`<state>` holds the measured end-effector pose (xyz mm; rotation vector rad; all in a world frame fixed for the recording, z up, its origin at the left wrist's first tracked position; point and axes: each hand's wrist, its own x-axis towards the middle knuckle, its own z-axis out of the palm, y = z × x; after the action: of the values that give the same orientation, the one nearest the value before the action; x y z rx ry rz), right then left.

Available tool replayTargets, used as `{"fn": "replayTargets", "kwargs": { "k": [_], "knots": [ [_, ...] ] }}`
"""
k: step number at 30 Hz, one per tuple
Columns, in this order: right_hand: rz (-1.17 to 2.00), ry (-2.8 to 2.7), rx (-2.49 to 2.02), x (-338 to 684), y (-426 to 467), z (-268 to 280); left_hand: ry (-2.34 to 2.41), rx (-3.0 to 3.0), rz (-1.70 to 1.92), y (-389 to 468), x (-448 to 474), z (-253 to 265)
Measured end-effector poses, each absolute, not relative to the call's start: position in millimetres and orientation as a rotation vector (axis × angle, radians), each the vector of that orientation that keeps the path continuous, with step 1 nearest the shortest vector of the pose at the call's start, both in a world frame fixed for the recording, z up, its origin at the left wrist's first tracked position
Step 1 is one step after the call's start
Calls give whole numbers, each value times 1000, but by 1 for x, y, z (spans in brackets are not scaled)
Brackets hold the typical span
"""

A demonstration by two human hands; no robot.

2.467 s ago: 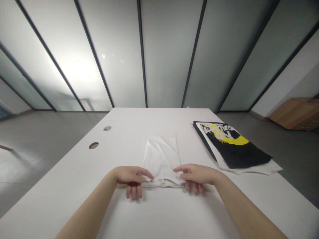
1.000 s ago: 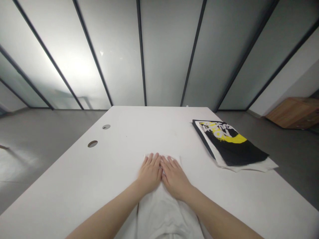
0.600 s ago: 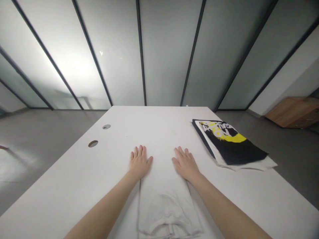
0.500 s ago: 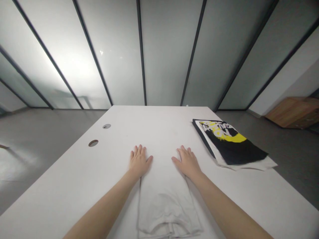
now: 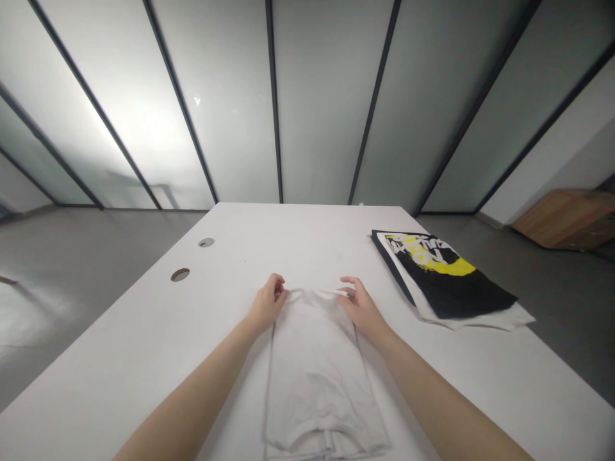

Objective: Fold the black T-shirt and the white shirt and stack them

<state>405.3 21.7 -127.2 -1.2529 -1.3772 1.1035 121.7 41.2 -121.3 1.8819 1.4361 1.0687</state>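
Observation:
A white T-shirt (image 5: 319, 365), folded into a long narrow strip, lies on the white table (image 5: 144, 358) with its neckline toward me. My left hand (image 5: 268, 302) pinches the far left corner of the shirt between thumb and fingers. At the far right corner, my right hand (image 5: 359, 306) grips the cloth with its thumb underneath the curled fingers. The far edge of the shirt is slightly raised between both hands.
A stack of folded shirts (image 5: 461, 291), the top one black with a yellow and white print, lies at the table's right. Two round holes, one uncovered (image 5: 180, 275), one with a grey cap (image 5: 206, 242), sit at the left. Frosted glass panels (image 5: 317, 102) stand behind.
Both hands have gone from lying flat with fingers spread to pinching the far corners of the white T-shirt. Its far edge has lifted a little. The stack is unmoved.

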Motion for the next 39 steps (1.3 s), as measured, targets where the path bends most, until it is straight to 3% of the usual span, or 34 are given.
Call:
{"fn": "replayTargets", "kwargs": {
  "k": [6,13,18,22,26,32,39],
  "knots": [
    [1099,-1344,-1332,413,29,-129,1278,1562,1238,51,120,-128],
    [1031,-1213,-1503,430,37,-127,1534,1594,1200,58,109,-131],
    [842,-1603,-1650,428,33,-117,1959,2118,785,46,101,-114],
    [715,-1859,-1740,417,29,-112,2036,2181,453,39,106,-107],
    [656,-1839,-1686,413,27,-117,1957,2087,610,41,110,-109],
    [868,-1640,-1360,418,28,-128,1709,1800,995,43,108,-111],
    [1035,-1528,-1307,421,30,-125,1496,1573,1123,45,113,-117]
  ]
}}
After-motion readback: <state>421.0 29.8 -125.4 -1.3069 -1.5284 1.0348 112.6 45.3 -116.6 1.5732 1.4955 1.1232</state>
